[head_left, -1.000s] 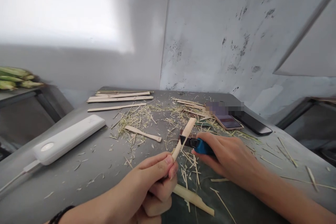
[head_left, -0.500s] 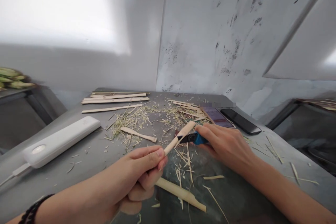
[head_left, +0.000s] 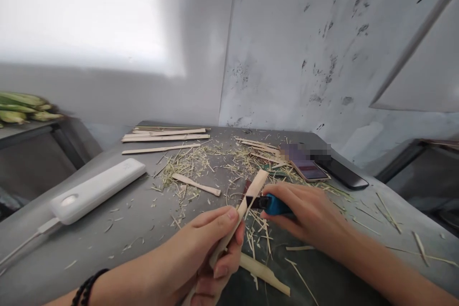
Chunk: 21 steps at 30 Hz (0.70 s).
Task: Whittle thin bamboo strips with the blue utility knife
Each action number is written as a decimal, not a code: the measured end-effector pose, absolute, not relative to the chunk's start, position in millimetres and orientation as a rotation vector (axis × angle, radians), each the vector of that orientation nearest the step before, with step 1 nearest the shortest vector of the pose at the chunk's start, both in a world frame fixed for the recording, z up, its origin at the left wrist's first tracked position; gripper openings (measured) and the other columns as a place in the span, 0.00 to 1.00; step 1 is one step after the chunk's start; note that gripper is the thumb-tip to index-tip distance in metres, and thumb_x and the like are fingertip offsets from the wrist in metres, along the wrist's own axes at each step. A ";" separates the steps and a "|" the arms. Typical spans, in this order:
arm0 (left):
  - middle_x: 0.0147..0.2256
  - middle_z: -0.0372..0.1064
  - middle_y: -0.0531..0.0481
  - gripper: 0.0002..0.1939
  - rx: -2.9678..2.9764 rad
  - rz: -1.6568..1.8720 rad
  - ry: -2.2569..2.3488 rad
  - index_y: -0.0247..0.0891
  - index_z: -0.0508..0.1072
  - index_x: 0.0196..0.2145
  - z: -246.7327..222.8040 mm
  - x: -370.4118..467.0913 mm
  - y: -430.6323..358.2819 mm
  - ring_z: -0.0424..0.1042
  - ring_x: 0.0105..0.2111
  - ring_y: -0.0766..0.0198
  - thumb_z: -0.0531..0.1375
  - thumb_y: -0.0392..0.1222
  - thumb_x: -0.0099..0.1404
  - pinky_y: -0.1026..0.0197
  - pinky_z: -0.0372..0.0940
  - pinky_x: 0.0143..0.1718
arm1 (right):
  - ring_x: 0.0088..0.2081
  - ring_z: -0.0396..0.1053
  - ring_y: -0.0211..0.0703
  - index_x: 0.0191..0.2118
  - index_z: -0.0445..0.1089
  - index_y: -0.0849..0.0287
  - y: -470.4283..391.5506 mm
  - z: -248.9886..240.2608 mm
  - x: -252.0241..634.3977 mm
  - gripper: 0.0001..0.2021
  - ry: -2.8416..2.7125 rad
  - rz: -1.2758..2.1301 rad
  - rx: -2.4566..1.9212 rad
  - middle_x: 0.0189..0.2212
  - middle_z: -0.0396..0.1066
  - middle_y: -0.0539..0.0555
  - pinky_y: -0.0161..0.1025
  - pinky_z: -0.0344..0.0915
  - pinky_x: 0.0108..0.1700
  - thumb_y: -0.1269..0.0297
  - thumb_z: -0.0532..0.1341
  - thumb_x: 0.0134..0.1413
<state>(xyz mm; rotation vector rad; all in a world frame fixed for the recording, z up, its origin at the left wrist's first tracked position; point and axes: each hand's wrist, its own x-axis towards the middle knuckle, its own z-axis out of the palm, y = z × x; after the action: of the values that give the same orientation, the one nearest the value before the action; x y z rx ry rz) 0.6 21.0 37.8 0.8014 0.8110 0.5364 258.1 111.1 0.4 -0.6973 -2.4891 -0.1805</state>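
Observation:
My left hand (head_left: 211, 248) is closed round a pale bamboo strip (head_left: 257, 182), whose wider end points up and away to the right. In my right hand (head_left: 304, 213) is a utility knife (head_left: 278, 204) with a blue handle. Its dark blade touches the strip's edge just above my left thumb. A wider bamboo piece (head_left: 265, 273) lies on the table below the hands. Beyond them rests a carved bamboo piece (head_left: 196, 184), narrow in the middle, beside a heap of thin shavings (head_left: 184, 165).
Several bamboo strips (head_left: 165, 137) lie at the table's (head_left: 118, 244) far left. A white power strip (head_left: 98, 190) with a cord is at left. Two phones, one lit (head_left: 308, 170) and one dark (head_left: 346, 172), lie at right. Green husks (head_left: 23, 107) sit on a side table.
My left hand has shifted its hold, so more of the strip's lower part shows. The knife blade has moved slightly down along the strip. The view has turned a little left.

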 end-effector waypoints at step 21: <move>0.22 0.56 0.64 0.19 1.232 0.636 1.020 0.44 0.63 0.41 27.1 -3.3 23.6 0.48 0.16 0.75 0.53 0.63 0.76 0.75 0.51 0.14 | 0.40 0.80 0.45 0.55 0.64 0.56 105.0 3.3 257.9 0.11 -2.468 -0.226 -0.567 0.37 0.81 0.49 0.48 0.66 0.59 0.56 0.56 0.75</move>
<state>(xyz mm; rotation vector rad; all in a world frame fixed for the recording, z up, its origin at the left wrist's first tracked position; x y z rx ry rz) -3.3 23.6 27.1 1.2319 1.0198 0.6360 257.9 105.0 3.3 -0.5673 -2.4675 -0.2262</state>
